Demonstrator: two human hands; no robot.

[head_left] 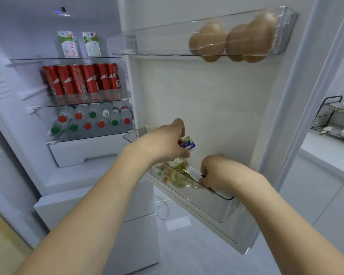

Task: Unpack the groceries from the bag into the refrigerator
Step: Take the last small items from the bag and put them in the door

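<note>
While the refrigerator [72, 175] stands open, its shelves carry six red cans [81, 79], about a dozen capped bottles [91, 118] lying on their sides, and two milk cartons [78, 44], one printed with "3.3". Four brown eggs [232, 39] sit in the upper door bin [127, 42]. Over the lower door bin [216, 207], the left hand [167, 139] pinches one small blue-and-white carton [187, 143], writing unreadable. Right hand [220, 171] reaches into that bin, fingers curled on a clear packet [177, 175] of pale food.
</note>
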